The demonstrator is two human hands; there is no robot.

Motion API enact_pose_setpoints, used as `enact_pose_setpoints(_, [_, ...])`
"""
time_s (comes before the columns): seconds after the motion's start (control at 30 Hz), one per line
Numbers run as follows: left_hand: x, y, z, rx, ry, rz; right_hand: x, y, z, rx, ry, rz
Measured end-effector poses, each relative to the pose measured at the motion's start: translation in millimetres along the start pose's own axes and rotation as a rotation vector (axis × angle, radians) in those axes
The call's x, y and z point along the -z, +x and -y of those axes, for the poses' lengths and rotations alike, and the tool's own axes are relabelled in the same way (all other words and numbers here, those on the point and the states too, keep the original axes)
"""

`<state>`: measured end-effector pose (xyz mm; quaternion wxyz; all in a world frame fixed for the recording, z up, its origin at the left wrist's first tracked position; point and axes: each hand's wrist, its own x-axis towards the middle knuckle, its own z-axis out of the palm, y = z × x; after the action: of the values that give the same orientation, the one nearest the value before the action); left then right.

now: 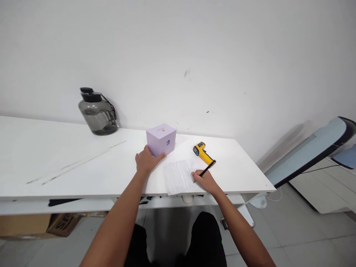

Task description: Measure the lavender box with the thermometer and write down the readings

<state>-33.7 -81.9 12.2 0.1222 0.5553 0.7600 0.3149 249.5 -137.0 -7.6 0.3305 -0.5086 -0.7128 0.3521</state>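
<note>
Near the front edge of the white surface, the person's right hand has its grip closed around a black pen, tip down at the right side of a paper sheet. Faint lines of writing already cover much of the sheet; writing seems under way, but how much remains cannot be told. Just beyond, the left hand's grip spreads wide around the lower part of a lavender box, thumb and fingers against it. A yellow infrared thermometer lies right of the box, unheld; a water jug stands farther left by the wall.
</note>
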Motion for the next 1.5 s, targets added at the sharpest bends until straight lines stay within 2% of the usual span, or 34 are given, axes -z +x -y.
enact_pose_setpoints(0.53, [2.0, -0.8, -1.2, 0.002, 0.001, -0.001, -0.3, 0.4, 1.3, -0.031, -0.006, -0.031])
enact_pose_setpoints(0.8, [0.1, 0.0, 0.0, 0.012, 0.013, -0.004, 2.7, 0.1, 0.4, -0.022, -0.003, 0.041])
enact_pose_setpoints(1.2, [-2.5, 1.2, 1.8, 0.0, 0.015, -0.012, 1.2, 0.0, 1.5, -0.026, 0.019, -0.027])
enact_pose_setpoints(1.5, [-0.7, 0.3, 0.5, 0.001, 0.002, 0.003, 0.2, 0.9, 0.2, -0.036, -0.006, -0.016])
